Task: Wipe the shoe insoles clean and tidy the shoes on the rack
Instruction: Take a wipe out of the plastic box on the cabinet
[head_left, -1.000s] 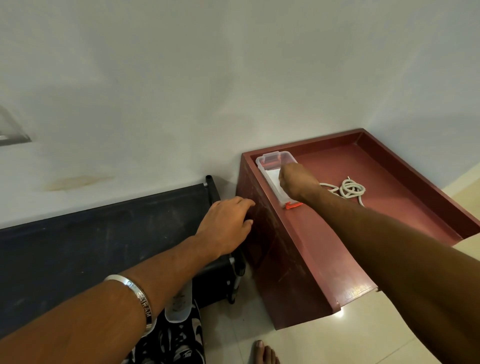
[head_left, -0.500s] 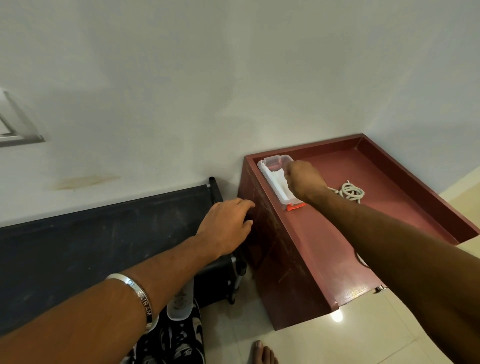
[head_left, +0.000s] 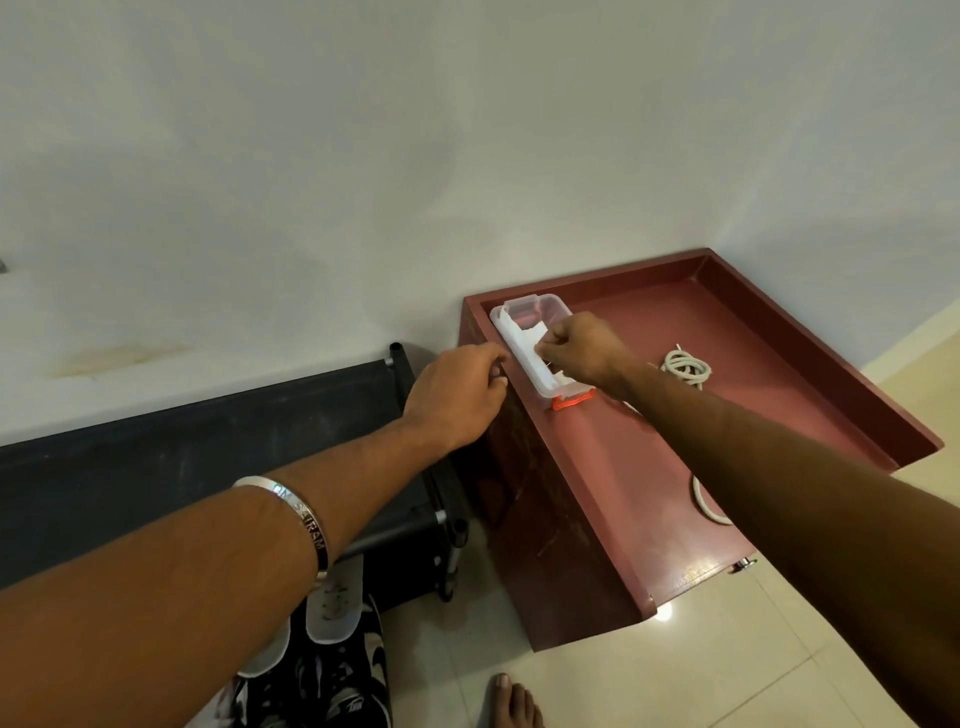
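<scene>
Step in hand, by judgement: fetching a wipe, ahead of any cleaning of the insoles. The right hand (head_left: 582, 349) is curled over the open box (head_left: 530, 353), fingers pinched on a white tissue (head_left: 535, 332) standing up from it. The left hand (head_left: 457, 395) sits at the box's left side against the cabinet edge, fingers curled; whether it grips the box or merely steadies it cannot be told. The box, clear thin plastic with an orange latch (head_left: 571, 401), lies along the left edge of the cabinet (head_left: 597, 493) top, near the back left corner. That top is smooth red-brown lacquer, tray-shaped with a raised rim. A coiled pale cord (head_left: 685, 366) lies mid-top, apart from the box. Next move calls for a straight upward pull while the box is held down, since the light box may lift with the sheet. Two white insoles (head_left: 332, 605), flat and rounded, lean on patterned black shoes (head_left: 343, 686) on the floor at the rack (head_left: 156, 467), a dark, matte frame with tubular posts.
</scene>
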